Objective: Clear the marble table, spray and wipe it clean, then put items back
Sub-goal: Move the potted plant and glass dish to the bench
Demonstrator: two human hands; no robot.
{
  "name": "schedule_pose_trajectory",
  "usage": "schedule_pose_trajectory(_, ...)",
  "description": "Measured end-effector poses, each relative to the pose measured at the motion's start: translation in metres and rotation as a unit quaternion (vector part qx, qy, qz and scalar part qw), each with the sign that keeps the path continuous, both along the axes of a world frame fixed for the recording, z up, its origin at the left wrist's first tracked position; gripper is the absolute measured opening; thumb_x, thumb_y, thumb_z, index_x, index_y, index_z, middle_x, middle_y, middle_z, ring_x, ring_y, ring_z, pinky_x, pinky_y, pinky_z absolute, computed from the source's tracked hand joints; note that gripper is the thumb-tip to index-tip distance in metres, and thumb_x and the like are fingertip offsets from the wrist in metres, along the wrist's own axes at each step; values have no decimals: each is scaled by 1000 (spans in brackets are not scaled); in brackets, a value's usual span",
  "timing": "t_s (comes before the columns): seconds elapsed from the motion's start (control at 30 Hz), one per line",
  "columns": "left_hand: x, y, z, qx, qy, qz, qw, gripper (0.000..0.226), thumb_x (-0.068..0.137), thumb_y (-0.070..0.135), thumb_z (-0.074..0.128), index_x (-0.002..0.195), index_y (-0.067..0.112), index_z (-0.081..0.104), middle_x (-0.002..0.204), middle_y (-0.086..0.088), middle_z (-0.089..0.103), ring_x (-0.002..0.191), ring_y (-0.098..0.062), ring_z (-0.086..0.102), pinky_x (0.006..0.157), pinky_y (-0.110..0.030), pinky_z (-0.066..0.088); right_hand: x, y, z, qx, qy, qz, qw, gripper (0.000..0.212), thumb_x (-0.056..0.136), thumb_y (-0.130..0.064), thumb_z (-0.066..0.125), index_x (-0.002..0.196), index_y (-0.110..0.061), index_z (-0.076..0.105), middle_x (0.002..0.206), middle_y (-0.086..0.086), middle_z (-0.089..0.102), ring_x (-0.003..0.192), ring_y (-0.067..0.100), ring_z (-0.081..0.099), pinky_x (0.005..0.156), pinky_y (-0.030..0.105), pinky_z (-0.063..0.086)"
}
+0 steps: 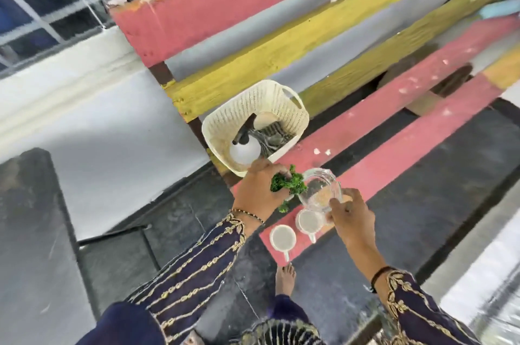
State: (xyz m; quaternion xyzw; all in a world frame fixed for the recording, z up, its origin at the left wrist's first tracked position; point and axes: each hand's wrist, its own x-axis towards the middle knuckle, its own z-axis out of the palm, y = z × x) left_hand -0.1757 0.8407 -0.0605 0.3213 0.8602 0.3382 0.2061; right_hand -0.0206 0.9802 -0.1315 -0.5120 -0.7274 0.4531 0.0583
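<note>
My left hand [257,190] is closed around a small green leafy plant [292,185], held just above the pink bench slat [394,164]. My right hand [350,218] grips the rim of a clear glass jug [319,190], which tilts beside the plant. Two white cups [282,237] [309,221] stand on the slat's near end, below the jug. Behind my left hand, a cream plastic basket [253,108] on the bench holds a white spray bottle [244,149] with a dark trigger and a grey striped cloth [273,136].
The bench has pink, yellow and green wooden slats [281,49], running up to the right. A white wall [98,119] lies to the left. Dark floor [408,218] shows below the slats. A bare foot [285,278] stands under the cups. A grey slab edge [28,232] is at lower left.
</note>
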Motion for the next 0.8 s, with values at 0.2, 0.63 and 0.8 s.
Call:
schedule_pose_trajectory(0.2,-3,70,-52,-37,-14,-51,998,24,73,10,70,96,16,69,105,-6,65,103,-22,57,94,-36,45,8,64,-55,-10,-70,-77,995,34,95,-15,56,128,-9,51,77,13,73,67,23,63,54,25,41)
schedule_pose_trajectory(0.63,-26,116,-121,-22,11,-58,998,25,71,10,75,95,17,71,100,0,63,99,-14,56,90,-21,42,-7,140,-122,-51,-139,-215,965,37,94,-11,57,129,-9,46,110,22,60,99,38,58,92,50,54)
schedule_pose_trajectory(0.8,-31,132,-129,-24,9,-55,998,24,71,9,74,93,18,70,99,0,63,97,-13,56,84,-12,35,-2,142,-123,-37,-129,-204,970,33,94,-13,61,125,-11,53,80,2,55,102,35,60,93,48,53)
